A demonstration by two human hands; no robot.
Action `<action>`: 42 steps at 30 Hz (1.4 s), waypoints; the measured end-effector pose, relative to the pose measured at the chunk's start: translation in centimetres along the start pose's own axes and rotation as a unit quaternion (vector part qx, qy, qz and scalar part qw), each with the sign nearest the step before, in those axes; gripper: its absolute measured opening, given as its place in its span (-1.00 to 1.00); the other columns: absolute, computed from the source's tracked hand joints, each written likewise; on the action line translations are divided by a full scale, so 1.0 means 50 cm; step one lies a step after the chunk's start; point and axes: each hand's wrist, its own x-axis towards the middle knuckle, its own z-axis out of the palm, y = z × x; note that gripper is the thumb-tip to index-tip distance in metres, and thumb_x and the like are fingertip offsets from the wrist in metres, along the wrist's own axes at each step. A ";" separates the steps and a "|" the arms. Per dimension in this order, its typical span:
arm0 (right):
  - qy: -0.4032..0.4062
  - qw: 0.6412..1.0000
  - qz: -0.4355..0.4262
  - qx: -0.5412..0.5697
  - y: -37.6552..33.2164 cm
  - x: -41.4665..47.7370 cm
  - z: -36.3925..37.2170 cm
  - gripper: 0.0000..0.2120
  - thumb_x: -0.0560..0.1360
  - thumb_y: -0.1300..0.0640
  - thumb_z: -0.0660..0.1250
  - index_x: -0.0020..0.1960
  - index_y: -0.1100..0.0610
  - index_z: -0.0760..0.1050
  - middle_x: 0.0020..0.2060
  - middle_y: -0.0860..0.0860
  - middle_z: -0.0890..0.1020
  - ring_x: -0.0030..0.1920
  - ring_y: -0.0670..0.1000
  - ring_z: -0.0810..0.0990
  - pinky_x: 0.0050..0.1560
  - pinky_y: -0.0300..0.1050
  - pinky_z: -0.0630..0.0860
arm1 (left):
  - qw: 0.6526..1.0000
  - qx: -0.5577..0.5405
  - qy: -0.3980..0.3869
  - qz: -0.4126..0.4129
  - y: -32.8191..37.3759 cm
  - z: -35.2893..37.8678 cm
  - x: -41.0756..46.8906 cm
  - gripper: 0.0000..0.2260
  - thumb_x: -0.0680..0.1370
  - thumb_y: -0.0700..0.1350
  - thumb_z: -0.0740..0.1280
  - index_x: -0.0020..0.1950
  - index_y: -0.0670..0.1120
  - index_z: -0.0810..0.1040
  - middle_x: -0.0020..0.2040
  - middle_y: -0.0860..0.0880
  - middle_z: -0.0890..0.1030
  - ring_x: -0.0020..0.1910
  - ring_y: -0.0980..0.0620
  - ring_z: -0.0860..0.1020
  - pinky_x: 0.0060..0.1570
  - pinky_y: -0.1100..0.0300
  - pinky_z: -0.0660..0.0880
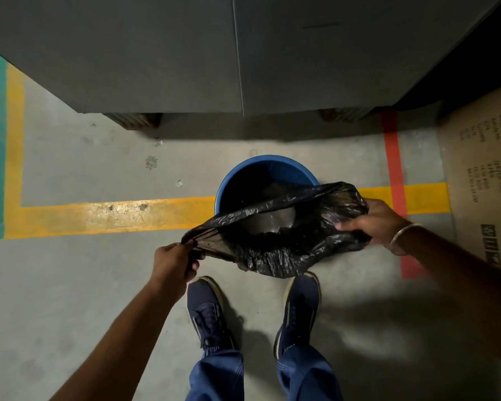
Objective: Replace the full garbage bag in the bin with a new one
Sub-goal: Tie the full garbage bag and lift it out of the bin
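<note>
A round blue bin (245, 172) stands on the concrete floor just ahead of my feet. Over its near half I hold a black garbage bag (284, 244) stretched wide, its mouth gaping toward me. My left hand (172, 263) pinches the bag's left edge, pulled out to the left of the bin. My right hand (373, 219), with a metal bangle on the wrist, grips the bag's right edge at the bin's right side. The bag hides the bin's near rim. The bin's inside looks dark; I cannot make out what lies in it.
A large grey cabinet (243, 53) on short feet stands right behind the bin. A printed cardboard box (483, 169) sits against the right side. Yellow (113, 215), teal and red (394, 157) floor lines cross the concrete. My two blue shoes (206, 308) stand just behind the bag.
</note>
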 end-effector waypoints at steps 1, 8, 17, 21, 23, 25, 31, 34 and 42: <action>0.062 0.992 -0.034 -0.101 0.006 0.006 0.001 -0.70 0.33 0.25 0.62 0.02 0.15 0.67 -0.12 0.06 0.74 -0.02 0.16 0.72 0.05 0.00 0.62 | 1.000 -0.010 0.021 0.003 0.000 0.001 0.002 -0.82 0.67 -0.23 0.26 -0.09 -0.29 0.51 -0.35 -0.21 0.47 -0.61 0.06 0.32 -0.57 0.34 0.17; -0.136 0.983 0.079 -0.090 0.016 -0.041 0.010 -0.68 0.36 0.00 0.62 0.04 0.07 0.67 -0.12 0.04 0.78 -0.11 0.08 0.77 -0.21 -0.13 0.64 | 0.988 -0.120 -0.082 -0.054 -0.023 0.037 -0.017 -0.69 0.61 0.08 0.33 0.12 -0.17 0.57 -0.03 -0.17 0.68 0.01 -0.14 0.64 0.14 -0.06 0.53; 0.042 0.993 0.067 0.089 0.037 -0.028 -0.025 -0.89 0.38 0.33 0.54 -0.16 0.26 0.63 -0.37 0.15 0.71 -0.36 0.14 0.64 -0.33 -0.15 0.58 | 1.000 -0.001 0.004 -0.009 -0.042 0.019 -0.045 -0.86 0.55 -0.37 0.29 -0.18 -0.29 0.57 -0.37 -0.21 0.55 -0.58 0.04 0.38 -0.54 0.30 0.24; 0.063 0.989 0.098 -0.092 0.024 -0.005 -0.048 -0.88 0.40 0.35 0.51 -0.23 0.28 0.58 -0.44 0.13 0.58 -0.39 0.10 0.52 -0.43 -0.13 0.52 | 0.997 -0.025 0.061 0.029 0.003 0.001 -0.040 -0.87 0.54 -0.25 0.26 -0.18 -0.24 0.54 -0.29 -0.19 0.54 -0.32 -0.10 0.46 -0.30 0.14 0.47; 0.044 0.979 0.080 -0.183 0.001 0.004 -0.039 -0.91 0.36 0.21 0.45 -0.18 0.21 0.57 -0.25 0.18 0.61 -0.21 0.15 0.58 -0.16 0.12 0.62 | 0.998 -0.066 0.015 0.002 0.027 0.008 -0.040 -0.85 0.55 -0.23 0.25 -0.01 -0.24 0.59 -0.10 -0.23 0.66 -0.11 -0.16 0.62 -0.07 0.04 0.63; 0.150 0.960 -0.057 -0.230 -0.040 0.020 -0.016 -0.77 0.31 0.10 0.42 -0.05 0.11 0.58 -0.05 0.12 0.64 0.00 0.15 0.60 0.10 0.12 0.59 | 0.996 -0.088 -0.011 -0.007 0.048 0.013 -0.032 -0.84 0.55 -0.25 0.28 0.07 -0.25 0.60 -0.04 -0.24 0.69 -0.08 -0.17 0.67 -0.15 0.09 0.65; 0.016 0.871 -0.277 -0.406 -0.155 0.017 0.171 -0.33 0.36 -0.22 0.49 0.42 -0.09 0.40 0.27 -0.03 0.53 0.29 0.04 0.47 0.30 0.02 0.48 | 0.996 -0.075 0.014 0.047 0.082 0.032 -0.027 -0.93 0.59 -0.29 0.37 0.04 -0.26 0.62 -0.14 -0.22 0.62 -0.30 -0.06 0.59 -0.40 0.23 0.60; 0.014 0.860 -0.254 -0.441 -0.184 0.039 0.216 -0.61 0.45 -0.14 0.44 0.25 -0.13 0.56 0.06 0.06 0.56 0.12 0.13 0.55 0.13 0.00 0.50 | 0.996 -0.035 0.021 0.074 0.097 0.025 -0.032 -0.90 0.60 -0.25 0.37 0.04 -0.26 0.63 -0.22 -0.23 0.63 -0.48 -0.02 0.57 -0.44 0.22 0.58; -0.099 0.882 -0.246 -0.390 -0.234 -0.022 0.232 -0.56 0.36 -0.43 0.26 0.06 -0.15 0.45 -0.15 -0.07 0.63 -0.11 0.06 0.61 -0.09 0.04 0.55 | 0.988 -0.094 0.083 0.091 0.129 0.024 -0.035 -0.86 0.59 -0.32 0.25 -0.08 -0.24 0.59 -0.44 -0.15 0.60 -0.59 0.02 0.53 -0.49 0.23 0.54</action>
